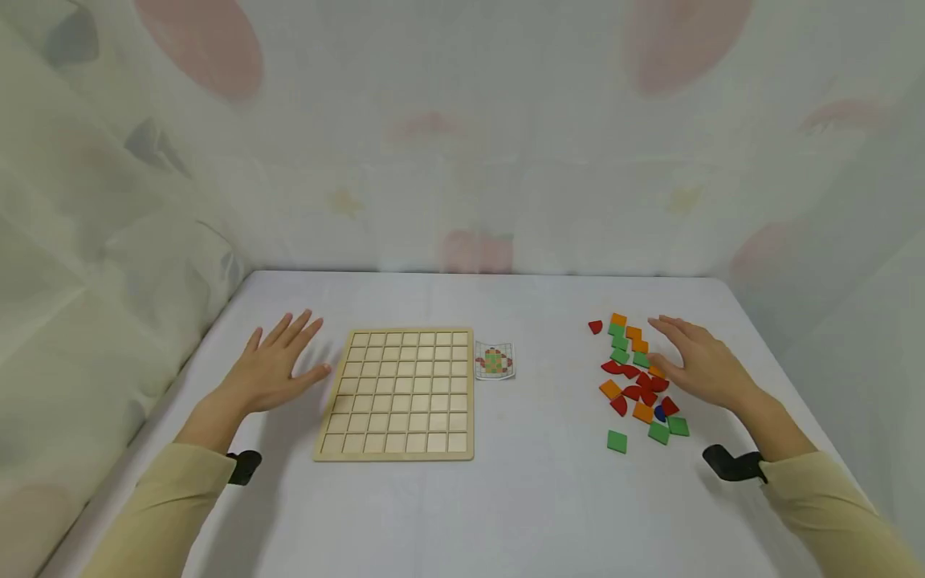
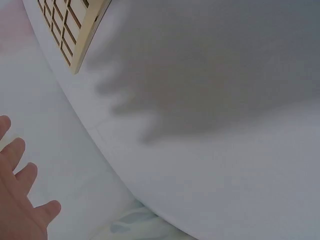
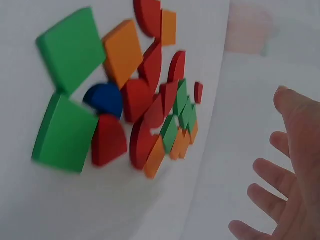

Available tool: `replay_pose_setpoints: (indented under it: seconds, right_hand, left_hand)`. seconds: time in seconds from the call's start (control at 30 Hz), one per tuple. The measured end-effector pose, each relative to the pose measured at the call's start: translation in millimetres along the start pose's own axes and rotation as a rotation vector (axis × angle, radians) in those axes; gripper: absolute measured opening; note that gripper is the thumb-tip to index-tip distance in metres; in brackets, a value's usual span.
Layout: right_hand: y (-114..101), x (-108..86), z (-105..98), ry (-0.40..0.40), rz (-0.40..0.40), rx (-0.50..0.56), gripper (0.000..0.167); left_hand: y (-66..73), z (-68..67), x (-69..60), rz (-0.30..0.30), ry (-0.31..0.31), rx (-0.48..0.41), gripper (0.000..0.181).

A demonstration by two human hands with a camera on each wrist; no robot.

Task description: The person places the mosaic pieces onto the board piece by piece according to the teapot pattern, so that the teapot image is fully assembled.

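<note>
My left hand (image 1: pixel 270 377), fingers spread and holding nothing, hovers just left of a wooden grid board (image 1: pixel 393 394); in the left wrist view the hand (image 2: pixel 20 190) shows at the lower left and a corner of the board (image 2: pixel 79 55) at the top. A small printed card (image 1: pixel 495 361) with a coloured pattern lies against the board's right side. My right hand (image 1: pixel 704 365), empty with fingers extended, is over the right edge of a loose group of red, orange and green pieces. Among them are a green square (image 3: pixel 72 50), an orange square (image 3: pixel 123 52) and a blue piece (image 3: pixel 105 99).
White cloth covers the table (image 1: pixel 535 498). A patterned curtain (image 1: pixel 433 160) stands behind the table's back edge, with more fabric at the left (image 1: pixel 94 281) and right. One green square (image 1: pixel 617 441) lies apart at the front of the pieces, and a red piece (image 1: pixel 596 327) at the back.
</note>
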State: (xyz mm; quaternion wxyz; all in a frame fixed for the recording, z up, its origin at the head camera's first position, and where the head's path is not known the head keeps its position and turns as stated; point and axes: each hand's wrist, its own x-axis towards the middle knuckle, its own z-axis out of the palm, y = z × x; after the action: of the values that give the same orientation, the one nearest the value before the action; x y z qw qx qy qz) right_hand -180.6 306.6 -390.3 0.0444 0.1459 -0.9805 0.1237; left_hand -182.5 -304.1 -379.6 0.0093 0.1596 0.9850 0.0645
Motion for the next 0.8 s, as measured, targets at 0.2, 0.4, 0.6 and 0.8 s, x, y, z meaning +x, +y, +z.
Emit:
replay_pose_setpoints:
  seconds: [0.2,0.4,0.6,0.8]
  right_hand:
    - [-16,8.5,9,0.026,-0.056,0.079,0.054]
    - [-31,15.8,22,0.07,-0.139,0.12,0.047]
    - [-42,24.0,35,0.135,-0.245,0.135,0.041]
    - [-56,31.5,45,0.08,-0.24,0.193,0.038]
  left_hand:
    - [-5.8,6.1,-4.4,0.028,0.033,-0.04,0.079]
    - [-7.1,11.1,-8.7,0.035,0.026,-0.098,0.081]
    - [-11.6,18.2,-13.3,0.03,0.029,-0.114,0.081]
    - [-15.5,29.9,-20.3,0.037,0.031,-0.118,0.083]
